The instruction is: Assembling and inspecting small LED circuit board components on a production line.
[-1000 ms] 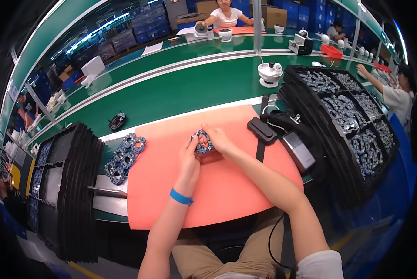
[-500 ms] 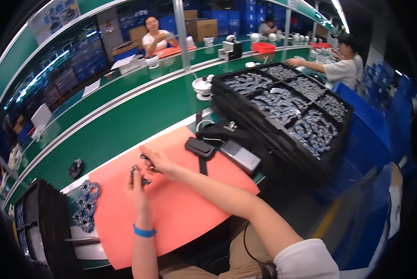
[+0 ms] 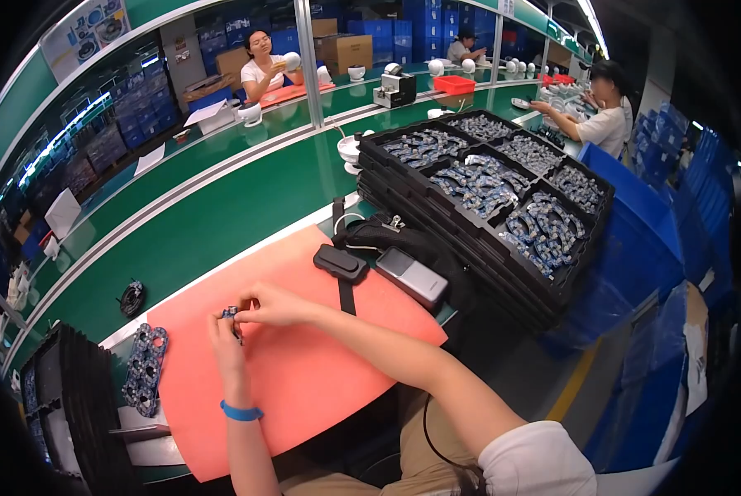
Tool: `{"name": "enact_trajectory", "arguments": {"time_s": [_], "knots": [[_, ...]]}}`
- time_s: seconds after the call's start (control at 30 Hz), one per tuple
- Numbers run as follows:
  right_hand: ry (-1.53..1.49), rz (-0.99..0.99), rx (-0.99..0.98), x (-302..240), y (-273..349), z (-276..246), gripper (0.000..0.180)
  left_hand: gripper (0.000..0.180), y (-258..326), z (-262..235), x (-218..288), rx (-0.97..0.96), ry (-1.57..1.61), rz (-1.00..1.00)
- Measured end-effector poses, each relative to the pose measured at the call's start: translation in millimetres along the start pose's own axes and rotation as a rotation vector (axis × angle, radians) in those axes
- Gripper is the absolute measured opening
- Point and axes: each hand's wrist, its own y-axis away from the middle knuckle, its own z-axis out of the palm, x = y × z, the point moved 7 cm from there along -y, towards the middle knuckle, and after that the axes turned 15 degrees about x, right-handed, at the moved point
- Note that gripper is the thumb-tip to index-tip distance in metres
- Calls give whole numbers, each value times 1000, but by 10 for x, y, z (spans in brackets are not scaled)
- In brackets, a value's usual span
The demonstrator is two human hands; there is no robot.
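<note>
Over the salmon-coloured mat (image 3: 304, 388), my two hands meet at a small blue circuit board (image 3: 231, 313). My left hand (image 3: 228, 341), with a blue band at the wrist, pinches this board. From the right, my right hand (image 3: 273, 306) reaches in with thumb and fingers closed against the board's upper part; whether a second small piece is between them is hidden. A panel of joined blue circuit boards with round holes (image 3: 144, 372) lies at the mat's left edge.
Stacked black trays (image 3: 470, 223) full of circuit boards stand at right; more black trays (image 3: 85, 405) stand at left. A power bank (image 3: 412, 277), black case (image 3: 341, 263) and cable coil (image 3: 131, 298) lie nearby. Co-workers sit across and along the green bench (image 3: 213, 223).
My hands were apart, each with a small dark piece; now they have come together at the board. The view has shifted slightly. One co-worker now holds up a white round part.
</note>
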Motion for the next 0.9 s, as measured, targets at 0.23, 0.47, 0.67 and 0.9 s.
{"name": "enact_trajectory", "arguments": {"time_s": [0.23,0.47,0.67,0.9], "knots": [[-19,8,51,-52,-27,-121,21,13,47,132,88,-102,-207,305],[678,-135,-248,-528,-301,-274,10,19,198,364,96,-315,-111,226],[621,-57,-125,-542,-655,-1270,15,38,181,338,-167,-300,-347,307],[425,340,783,-186,-380,-3567,16,45,469,441,28,-361,-781,657]]}}
